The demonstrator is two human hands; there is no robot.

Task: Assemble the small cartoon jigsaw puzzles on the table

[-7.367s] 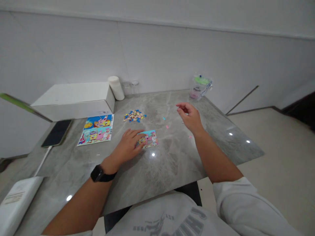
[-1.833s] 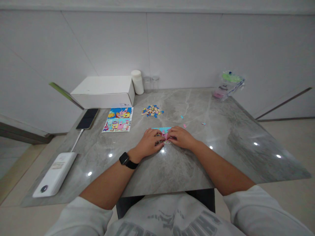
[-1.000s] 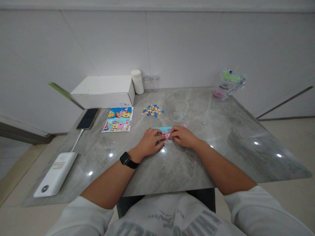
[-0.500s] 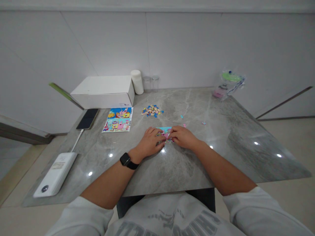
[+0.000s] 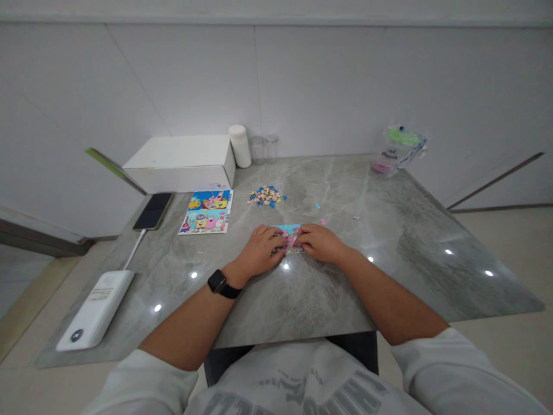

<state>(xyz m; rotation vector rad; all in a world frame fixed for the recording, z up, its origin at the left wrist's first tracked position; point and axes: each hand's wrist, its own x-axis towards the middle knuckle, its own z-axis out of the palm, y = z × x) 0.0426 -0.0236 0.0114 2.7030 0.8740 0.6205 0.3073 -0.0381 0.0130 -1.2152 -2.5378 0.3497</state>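
A partly covered jigsaw puzzle [image 5: 292, 231], bright with cyan and pink cartoon art, lies flat on the table between my hands. My left hand [image 5: 263, 248] rests over its left part, fingers spread and curved, thumb near the front edge. From the right, my right hand [image 5: 318, 242] reaches onto the puzzle with bent fingers pressed together at the tips. Whatever sits under those fingertips is too small to make out. Beyond the hands is a heap of loose puzzle pieces [image 5: 266, 196]. Single pieces lie apart: a blue one [image 5: 318, 206], a pink one [image 5: 323, 222] and a multicoloured one [image 5: 356, 218].
A cartoon picture sheet [image 5: 206, 222] lies left of the heap. Further left are a phone [image 5: 152, 211] and a white power bank [image 5: 95, 311], joined by a cable. At the back stand a white box [image 5: 181, 164], a white bottle [image 5: 240, 147], two clear jars [image 5: 264, 150] and a plastic bag [image 5: 397, 151].
The view has shifted very slightly. My left hand has slid a touch leftward, showing more of the puzzle's middle. My right hand stays at the puzzle's right part.
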